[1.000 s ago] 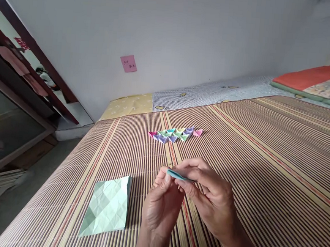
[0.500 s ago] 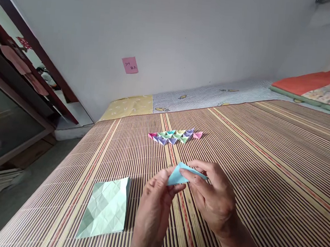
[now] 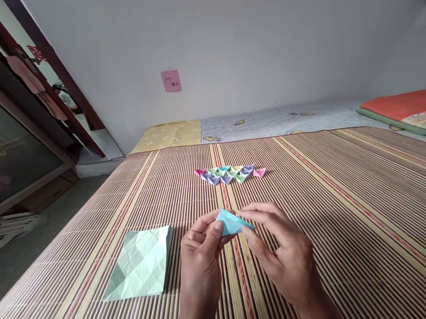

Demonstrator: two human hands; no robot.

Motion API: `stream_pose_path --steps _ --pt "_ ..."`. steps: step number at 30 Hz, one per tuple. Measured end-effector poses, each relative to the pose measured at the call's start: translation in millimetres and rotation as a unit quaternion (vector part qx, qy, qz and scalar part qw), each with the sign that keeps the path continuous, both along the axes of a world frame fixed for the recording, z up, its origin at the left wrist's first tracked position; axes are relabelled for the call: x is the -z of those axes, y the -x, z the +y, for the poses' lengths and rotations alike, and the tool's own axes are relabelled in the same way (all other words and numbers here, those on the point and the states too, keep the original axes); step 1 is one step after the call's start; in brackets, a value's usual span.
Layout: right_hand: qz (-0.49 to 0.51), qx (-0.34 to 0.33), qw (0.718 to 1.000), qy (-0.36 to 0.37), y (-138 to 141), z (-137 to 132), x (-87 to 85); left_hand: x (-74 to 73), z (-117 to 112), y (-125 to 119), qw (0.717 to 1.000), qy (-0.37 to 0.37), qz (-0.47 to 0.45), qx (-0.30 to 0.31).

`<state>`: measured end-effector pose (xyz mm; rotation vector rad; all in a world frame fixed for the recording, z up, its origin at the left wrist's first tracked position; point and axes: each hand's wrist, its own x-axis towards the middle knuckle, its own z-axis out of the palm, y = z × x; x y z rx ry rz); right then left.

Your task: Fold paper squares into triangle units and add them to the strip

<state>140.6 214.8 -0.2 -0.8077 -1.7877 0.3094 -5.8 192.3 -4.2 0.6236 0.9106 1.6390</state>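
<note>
A small piece of light blue paper (image 3: pixel 230 223), folded to a pointed triangular shape, is held up over the mat. My left hand (image 3: pixel 204 247) pinches its left end, thumb in front and fingers behind. At the paper's right point, my right hand (image 3: pixel 283 248) has its thumb against the lower edge, while its long fingers reach along the top edge; part of their contact is hidden. Beyond the hands lies a cluster of small folded paper pieces (image 3: pixel 230 174) in pink, purple, green, yellow and blue. To the left rests a creased pale green paper sheet (image 3: pixel 140 264).
A striped bamboo mat (image 3: pixel 342 204) covers the bed up to a patterned cloth (image 3: pixel 259 128) along the wall. A pink note (image 3: pixel 171 80) is stuck on the wall. Folded orange bedding (image 3: pixel 398 103) lies at the far right. The bed's left side drops to the floor (image 3: pixel 65 212).
My left thumb has come onto the front of the blue paper. My right index finger has lifted off its face, and the right thumb is now at the right point. The view has shifted slightly.
</note>
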Motion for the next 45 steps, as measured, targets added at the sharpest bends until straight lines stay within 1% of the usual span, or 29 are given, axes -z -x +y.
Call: stream_pose_path --steps 6,12,18,24,30,35,45 --pt "0.023 0.019 1.000 -0.010 4.0 0.6 1.2 3.4 -3.3 -4.4 0.999 -0.007 0.045 -0.005" --pt "0.032 0.000 0.999 0.042 -1.0 0.5 -0.7 1.7 -5.2 -8.0 0.998 0.006 0.059 -0.005" --pt "0.030 -0.018 0.998 0.052 -5.5 1.3 -1.7 0.1 -3.9 -9.3 0.998 0.005 0.052 -0.021" --pt "0.037 -0.056 0.994 0.081 -3.6 1.3 -1.0 -0.4 -5.2 -11.1 0.998 0.002 0.068 -0.003" --pt "0.046 -0.055 0.991 0.115 -0.4 -1.2 -4.1 0.0 -6.9 -10.8 0.995 0.000 0.101 0.022" --pt "0.060 -0.061 0.986 0.141 0.6 -2.2 -5.4 0.3 -6.2 -11.2 0.995 -0.004 0.097 0.023" --pt "0.084 -0.059 0.980 0.170 1.4 -2.8 -3.4 0.2 -6.3 -12.2 0.996 -0.005 0.089 0.030"
